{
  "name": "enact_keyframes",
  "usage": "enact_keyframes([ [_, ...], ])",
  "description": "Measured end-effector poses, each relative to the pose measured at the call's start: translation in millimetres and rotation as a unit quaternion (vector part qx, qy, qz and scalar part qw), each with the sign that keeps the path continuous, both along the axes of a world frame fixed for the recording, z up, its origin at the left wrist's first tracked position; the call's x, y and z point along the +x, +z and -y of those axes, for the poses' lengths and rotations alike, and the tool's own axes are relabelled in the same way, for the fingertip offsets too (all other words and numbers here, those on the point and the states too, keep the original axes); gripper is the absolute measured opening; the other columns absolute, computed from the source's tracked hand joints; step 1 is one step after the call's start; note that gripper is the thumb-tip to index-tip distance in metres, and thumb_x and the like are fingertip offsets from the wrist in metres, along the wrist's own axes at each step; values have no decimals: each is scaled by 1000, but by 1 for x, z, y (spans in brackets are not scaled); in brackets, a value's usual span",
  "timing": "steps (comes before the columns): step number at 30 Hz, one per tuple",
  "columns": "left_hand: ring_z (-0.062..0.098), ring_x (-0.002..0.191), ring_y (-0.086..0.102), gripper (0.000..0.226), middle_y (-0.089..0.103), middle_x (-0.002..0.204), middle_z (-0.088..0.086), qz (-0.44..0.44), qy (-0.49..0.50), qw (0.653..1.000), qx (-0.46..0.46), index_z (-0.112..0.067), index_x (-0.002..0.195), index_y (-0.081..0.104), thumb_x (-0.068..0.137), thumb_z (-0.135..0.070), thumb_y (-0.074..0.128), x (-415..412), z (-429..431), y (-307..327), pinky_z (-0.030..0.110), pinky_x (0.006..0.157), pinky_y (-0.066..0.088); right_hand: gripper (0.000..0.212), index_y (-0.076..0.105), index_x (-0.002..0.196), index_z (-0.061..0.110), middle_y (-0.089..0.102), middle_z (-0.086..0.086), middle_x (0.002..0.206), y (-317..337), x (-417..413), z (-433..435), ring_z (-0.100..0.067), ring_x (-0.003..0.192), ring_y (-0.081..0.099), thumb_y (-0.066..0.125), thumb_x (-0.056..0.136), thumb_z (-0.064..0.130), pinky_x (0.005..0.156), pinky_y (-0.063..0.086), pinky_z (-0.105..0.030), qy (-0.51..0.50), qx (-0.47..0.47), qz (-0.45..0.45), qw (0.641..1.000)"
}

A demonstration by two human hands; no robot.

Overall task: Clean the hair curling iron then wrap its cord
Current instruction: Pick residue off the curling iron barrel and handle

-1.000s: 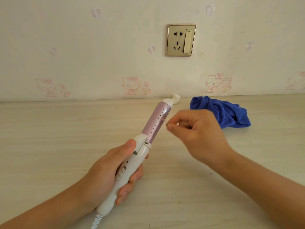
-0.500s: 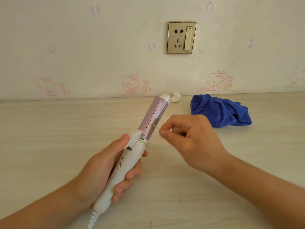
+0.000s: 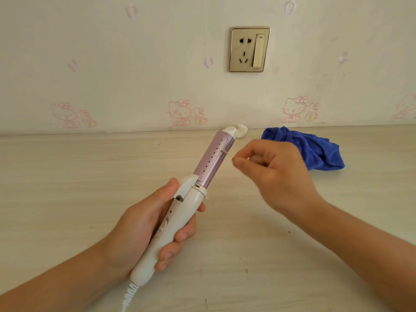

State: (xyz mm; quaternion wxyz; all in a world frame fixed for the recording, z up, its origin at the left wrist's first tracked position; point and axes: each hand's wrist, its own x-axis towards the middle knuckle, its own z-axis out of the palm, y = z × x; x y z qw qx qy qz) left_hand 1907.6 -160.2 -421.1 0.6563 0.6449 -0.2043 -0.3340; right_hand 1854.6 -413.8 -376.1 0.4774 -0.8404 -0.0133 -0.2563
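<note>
The curling iron [image 3: 213, 161] has a pink barrel and a white handle, and it points up and right over the wooden table [image 3: 67, 188]. My left hand [image 3: 144, 226] grips the handle, thumb up near the clamp lever. The white cord [image 3: 128, 294] leaves the handle's end at the bottom edge. My right hand [image 3: 274, 176] pinches a thin swab stick [image 3: 227, 153] between thumb and forefinger. The stick's tip touches the right side of the barrel, in its upper half.
A crumpled blue cloth [image 3: 319, 154] lies on the table behind my right hand. A small white wad [image 3: 242, 131] sits by the wall just beyond the barrel tip. A gold wall socket [image 3: 249, 49] is above.
My right hand has moved the stick from near the barrel's base up toward its upper half. My left hand keeps its grip on the handle, with the iron shifted slightly.
</note>
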Motion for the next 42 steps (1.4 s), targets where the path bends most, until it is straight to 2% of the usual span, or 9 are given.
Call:
enact_keyframes([
  [3,6,45,57,88,59,76,7,4,-6,1000,-9,2,122,58,90,-80,49,-2,1,4,20,42,48,19,70,74,10,35,12,40,-5,-5,-10,-6,40,28,73,92,8,47,27,-13,36,-15,8,999],
  [6,13,37,47,70,50,70,13,-80,-67,991,-87,0,114,62,97,-65,44,-5,5,13,22,38,46,16,69,75,13,37,12,41,-13,-15,-29,-8,40,29,70,91,17,47,26,-13,93,-61,14,994],
  [12,15,34,40,66,46,66,14,-90,-59,991,-81,-1,106,66,94,-60,40,-11,12,21,21,36,43,18,70,75,9,35,12,41,0,0,1,-6,40,28,72,92,6,47,28,-14,-2,2,12,1000],
  [18,15,34,41,65,46,66,14,-93,-60,990,-89,-2,105,67,94,-60,40,-11,9,18,21,36,42,15,70,76,10,36,4,42,-15,-14,-29,-8,42,28,71,90,14,48,26,-15,82,-64,30,994],
  [31,14,32,40,66,44,64,14,-69,-27,994,-86,-1,106,65,95,-60,39,-11,5,19,20,35,42,16,71,78,10,41,13,40,-11,4,8,-6,41,37,70,94,8,51,32,-12,-18,-40,17,999],
  [34,15,33,40,66,48,65,14,-32,-14,998,-52,-1,107,65,95,-62,41,-17,1,21,21,36,40,15,74,79,10,45,9,43,-10,4,15,-5,42,38,71,93,8,50,34,-12,-1,-46,-8,999],
  [37,18,40,42,60,54,69,10,88,1,995,36,-10,100,63,90,-68,49,-27,-4,24,24,39,37,11,79,83,18,55,-3,53,-12,-1,16,-5,46,40,73,93,16,51,34,-14,26,-67,-28,997],
  [40,19,48,43,51,53,71,3,194,-3,975,107,-26,95,61,89,-75,51,-39,-13,29,29,44,37,8,81,89,27,68,7,66,-18,-17,29,-5,55,56,75,93,24,58,47,-22,43,-94,-51,993],
  [42,16,48,45,43,50,69,4,243,-10,959,149,-37,99,60,89,-78,50,-45,-19,33,29,45,38,6,81,90,29,72,13,77,-21,-33,43,-10,70,65,76,91,27,70,55,-36,38,-122,-75,989],
])
